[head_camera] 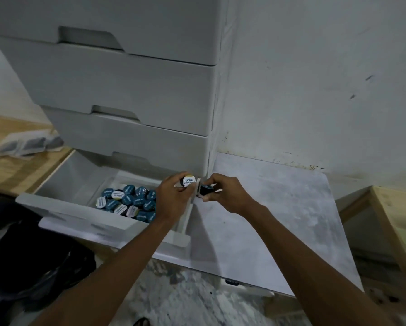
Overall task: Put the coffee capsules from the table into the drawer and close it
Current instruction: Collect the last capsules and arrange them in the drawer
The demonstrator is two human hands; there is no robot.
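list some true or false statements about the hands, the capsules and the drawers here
1. The bottom drawer is open and has a pile of capsules inside. True.
2. The left hand holds nothing. False: it grips a white-lidded capsule.
3. The right hand holds a dark capsule. True.
4. The upper drawers are pulled out as well. False: they are all pushed in.
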